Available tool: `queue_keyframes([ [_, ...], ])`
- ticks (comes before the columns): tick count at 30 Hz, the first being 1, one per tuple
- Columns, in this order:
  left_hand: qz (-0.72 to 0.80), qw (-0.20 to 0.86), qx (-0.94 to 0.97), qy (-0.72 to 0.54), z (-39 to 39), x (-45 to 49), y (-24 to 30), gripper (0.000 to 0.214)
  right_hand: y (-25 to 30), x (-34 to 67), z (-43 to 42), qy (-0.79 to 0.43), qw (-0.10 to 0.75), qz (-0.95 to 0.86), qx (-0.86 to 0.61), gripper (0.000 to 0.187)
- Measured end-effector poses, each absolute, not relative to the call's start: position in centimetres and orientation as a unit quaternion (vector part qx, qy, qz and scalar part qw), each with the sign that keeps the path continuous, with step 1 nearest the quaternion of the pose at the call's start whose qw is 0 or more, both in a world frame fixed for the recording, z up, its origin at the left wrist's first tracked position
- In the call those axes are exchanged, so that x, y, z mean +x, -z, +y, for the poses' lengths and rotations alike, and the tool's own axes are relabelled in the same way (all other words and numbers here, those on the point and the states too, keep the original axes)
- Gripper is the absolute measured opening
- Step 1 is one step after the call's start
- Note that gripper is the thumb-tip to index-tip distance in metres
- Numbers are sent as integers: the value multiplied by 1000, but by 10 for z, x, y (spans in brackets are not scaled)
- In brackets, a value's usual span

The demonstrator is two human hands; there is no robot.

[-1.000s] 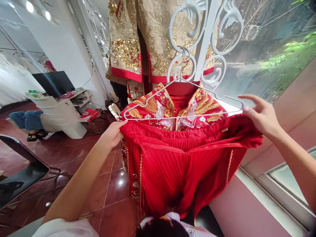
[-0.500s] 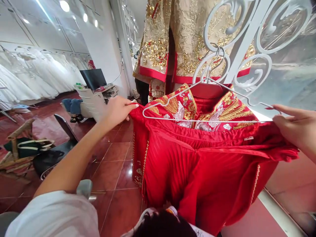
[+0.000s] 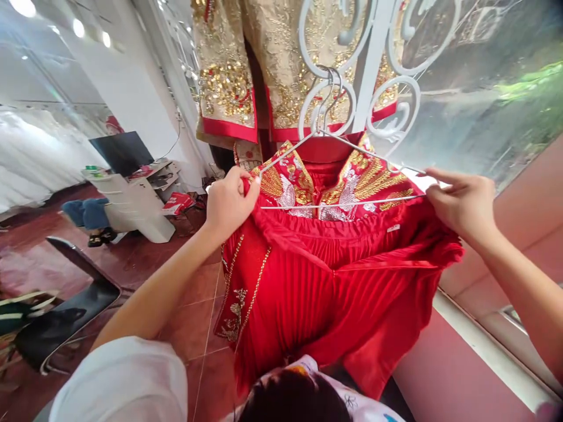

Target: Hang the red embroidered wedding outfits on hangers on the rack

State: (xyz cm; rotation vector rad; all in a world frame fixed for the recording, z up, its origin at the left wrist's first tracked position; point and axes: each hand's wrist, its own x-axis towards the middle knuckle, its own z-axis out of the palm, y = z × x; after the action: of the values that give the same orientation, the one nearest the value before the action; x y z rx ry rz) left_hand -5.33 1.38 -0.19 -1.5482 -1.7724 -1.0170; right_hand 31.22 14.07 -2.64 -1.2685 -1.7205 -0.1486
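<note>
A red pleated skirt (image 3: 303,293) is stretched wide by its gathered waistband, with a small white label inside on the right. My left hand (image 3: 231,199) is closed on the waistband's left end, at the left corner of a white wire hanger (image 3: 338,203). My right hand (image 3: 466,202) grips the waistband's other end, its index finger along the hanger's right corner. The hanger's lower bar runs above the waistband. Behind it hangs a red jacket (image 3: 360,181) embroidered in gold and silver. Two hooks (image 3: 329,88) overlap on the scrollwork.
A white scrollwork rack (image 3: 369,64) stands before me, beside a window at right. Gold garments (image 3: 224,76) with red hems hang behind. At left are a black chair (image 3: 65,316), a desk with a monitor (image 3: 121,153) and a seated person's legs (image 3: 90,217).
The view has shifted, so the rack and garments sit further left. My left hand has moved in against the hanger's left corner, and my right hand has closed in on the right corner.
</note>
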Motion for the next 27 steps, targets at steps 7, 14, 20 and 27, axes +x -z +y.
queue_keyframes([
  [7,-443,470,-729,227,7,-74,28,24,16,306,132,-37,484,-701,-523,41],
  [14,-193,471,-843,177,10,-51,3,22,8,304,125,-76,467,-716,-513,37],
  [20,-223,413,-871,148,75,51,-23,29,3,302,129,-120,469,-709,-513,37],
  [27,-317,340,-858,217,117,93,-28,57,-2,340,129,-342,423,-731,-412,74],
])
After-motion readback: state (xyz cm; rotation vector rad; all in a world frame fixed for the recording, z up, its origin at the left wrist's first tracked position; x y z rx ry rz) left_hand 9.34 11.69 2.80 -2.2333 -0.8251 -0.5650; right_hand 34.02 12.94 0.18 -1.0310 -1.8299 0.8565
